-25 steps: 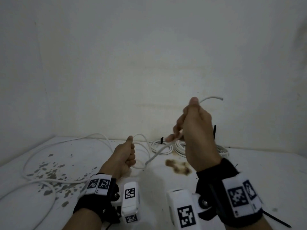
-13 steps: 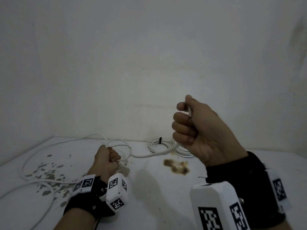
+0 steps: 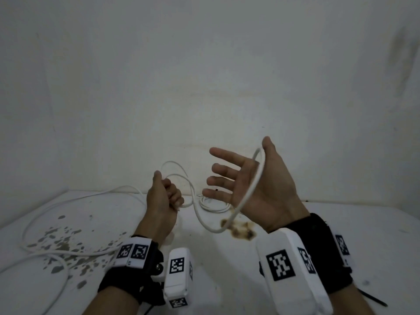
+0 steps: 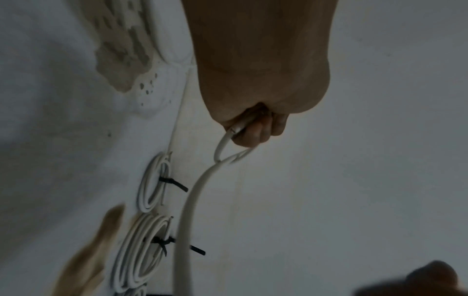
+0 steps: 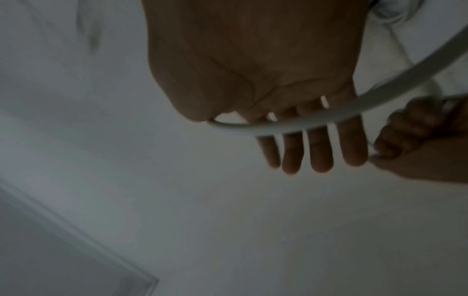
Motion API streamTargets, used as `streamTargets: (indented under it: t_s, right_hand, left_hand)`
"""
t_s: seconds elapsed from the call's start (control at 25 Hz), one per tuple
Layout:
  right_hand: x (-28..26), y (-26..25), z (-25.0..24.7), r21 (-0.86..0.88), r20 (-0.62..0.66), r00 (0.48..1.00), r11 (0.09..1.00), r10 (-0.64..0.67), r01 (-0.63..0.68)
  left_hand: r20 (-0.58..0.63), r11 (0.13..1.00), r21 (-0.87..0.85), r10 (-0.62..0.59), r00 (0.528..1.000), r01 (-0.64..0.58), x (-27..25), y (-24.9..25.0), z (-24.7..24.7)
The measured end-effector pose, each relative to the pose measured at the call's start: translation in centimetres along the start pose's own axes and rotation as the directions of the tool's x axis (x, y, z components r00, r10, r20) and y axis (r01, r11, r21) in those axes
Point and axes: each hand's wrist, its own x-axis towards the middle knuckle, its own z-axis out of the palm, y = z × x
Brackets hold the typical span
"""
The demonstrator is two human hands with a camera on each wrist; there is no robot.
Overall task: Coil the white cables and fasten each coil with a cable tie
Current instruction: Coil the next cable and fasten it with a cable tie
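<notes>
A long white cable point(image 3: 252, 185) runs from my left hand point(image 3: 167, 196) in a sagging loop to my right hand point(image 3: 245, 171). The left hand is a fist gripping the cable near its cut end point(image 4: 234, 130), with a small loop standing above it. My right hand is held palm up with its fingers point(image 5: 319, 152) straight and spread. The cable point(image 5: 291, 125) lies across that palm, in the crook of the thumb. The rest of the cable point(image 3: 56, 204) trails loose over the white table point(image 3: 363, 223) at the left.
Two finished white coils point(image 4: 152, 186) point(image 4: 139, 252) with black ties lie against the back wall, behind my hands. A loose black cable tie point(image 3: 372, 300) sits by my right wrist. A brown stain point(image 3: 238, 229) and grey chipped patches point(image 3: 61, 243) mark the table.
My right hand has gone from a fist round the cable to an open, upturned palm with the cable lying across it. The left hand has risen a little and still grips.
</notes>
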Motion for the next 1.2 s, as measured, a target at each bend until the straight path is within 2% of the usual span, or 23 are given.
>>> streamTargets:
  t_s: [0.04,0.12,0.2,0.28,0.36,0.44,0.48,0.56,0.64,0.76,0.84,0.96,1.08,1.16,1.2]
  right_hand:
    - [0.4,0.2,-0.6,-0.040,-0.008,1.000,0.999,0.017,-0.017]
    - [1.4,1.5,-1.3,-0.218,-0.161,0.987,0.974,0.021,-0.056]
    - [2.2,3.8,-1.5,-0.445,-0.336,0.942,0.878,0.020,-0.178]
    - [2.9,6.2,-1.8,-0.549,-0.388,0.919,0.785,0.063,-0.286]
    - [3.4,7.9,-1.9,-0.544,-0.377,0.925,0.797,0.045,-0.260]
    - [3.2,8.4,-1.6,-0.559,-0.379,0.923,0.811,-0.064,-0.173]
    - [3.0,8.3,-1.5,-0.623,-0.363,0.922,0.771,-0.133,-0.134]
    - [2.5,7.9,-1.2,-0.819,-0.269,0.937,0.565,-0.223,-0.101]
    - [2.0,7.1,-0.8,-0.930,-0.179,0.954,0.358,-0.241,-0.084]
    - [1.7,5.4,0.1,-0.979,-0.093,0.970,0.200,-0.223,-0.047]
    - [1.5,5.3,0.3,-0.998,-0.037,0.977,0.061,-0.209,-0.025]
    - [1.7,5.9,-0.5,-0.994,-0.018,0.971,-0.098,-0.239,-0.043]
    - [1.9,6.7,-1.5,-0.969,-0.056,0.970,-0.221,-0.236,-0.110]
    - [1.8,6.9,-1.5,-0.941,0.023,0.965,-0.333,-0.263,-0.068]
    - [1.7,6.7,-1.2,-0.938,0.074,0.958,-0.345,-0.279,-0.028]
  left_hand:
    - [0.017,1.000,0.008,0.024,1.000,-0.024,-0.2,0.6,0.2]
    - [0.053,0.999,0.004,0.053,0.997,-0.053,-0.8,1.4,0.8]
    - [0.093,0.998,-0.016,0.061,0.994,-0.060,-1.5,1.7,1.7]
    - [0.137,0.997,0.006,0.071,0.988,-0.072,-2.1,1.6,2.5]
    - [0.153,0.995,0.059,0.073,0.986,-0.082,-2.6,1.4,3.1]
    - [0.124,0.994,0.065,0.076,0.989,-0.085,-2.5,1.4,3.1]
    - [0.095,0.996,0.039,0.081,0.992,-0.085,-2.1,1.6,2.8]
    - [0.030,0.995,-0.046,0.091,0.995,-0.090,-1.0,2.7,1.6]
    - [-0.017,0.990,-0.101,0.093,0.996,-0.094,0.3,4.0,-0.3]
    - [-0.065,0.990,-0.101,0.089,0.994,-0.096,1.2,4.8,-2.3]
    - [-0.068,0.989,-0.116,0.083,0.994,-0.091,1.6,4.7,-2.6]
    - [0.055,0.979,-0.204,0.028,0.998,-0.016,1.7,4.6,-2.2]
    - [0.125,0.981,-0.194,0.048,0.991,-0.023,1.3,4.5,-1.8]
    - [0.122,0.988,-0.154,0.048,0.991,-0.028,1.2,4.3,-1.5]
    - [0.121,0.992,-0.126,0.046,0.992,-0.031,1.3,4.1,-1.4]
